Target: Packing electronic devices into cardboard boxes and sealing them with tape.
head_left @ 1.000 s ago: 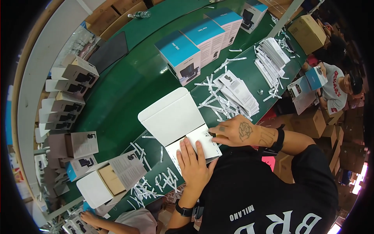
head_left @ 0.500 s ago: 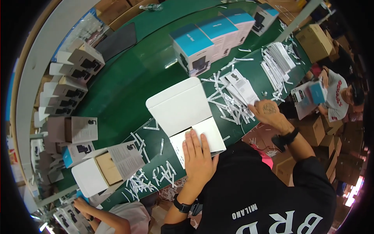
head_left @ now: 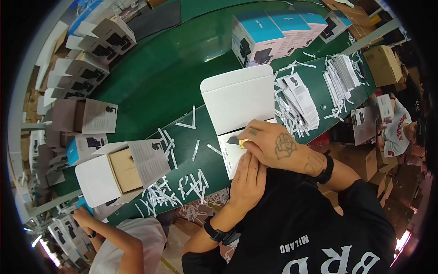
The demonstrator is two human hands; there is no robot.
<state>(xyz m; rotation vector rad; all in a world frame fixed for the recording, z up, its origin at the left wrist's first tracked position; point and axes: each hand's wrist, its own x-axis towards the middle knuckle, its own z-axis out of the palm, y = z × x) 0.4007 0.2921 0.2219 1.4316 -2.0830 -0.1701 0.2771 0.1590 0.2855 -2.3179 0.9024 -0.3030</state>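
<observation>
In front of me stands a carton with its white lid flap (head_left: pixel 239 102) raised and a white inner panel (head_left: pixel 229 163) lying across its near part. My right hand (head_left: pixel 278 145) is over this panel, its fingers closed on a small dark-and-yellow piece (head_left: pixel 242 143) whose kind I cannot make out. The piece lies close to or against the panel. My left hand (head_left: pixel 248 182) rests on the panel's near edge, fingers stretched out side by side, just below the right fingers. Part of the carton is hidden beneath both hands.
Folded leaflets (head_left: pixel 299 98) and loose white strips (head_left: pixel 195 189) lie on the green table (head_left: pixel 159 93). Blue-topped boxes (head_left: pixel 259 39) stand at the back. At left is an open carton (head_left: pixel 125 172), with a co-worker's arm (head_left: pixel 112 235) below; another person (head_left: pixel 397 121) is far right.
My right hand has come from beside the leaflets to the carton's white panel, with the small piece in its fingers. My left hand has slid nearer the panel's close edge. The view has shifted.
</observation>
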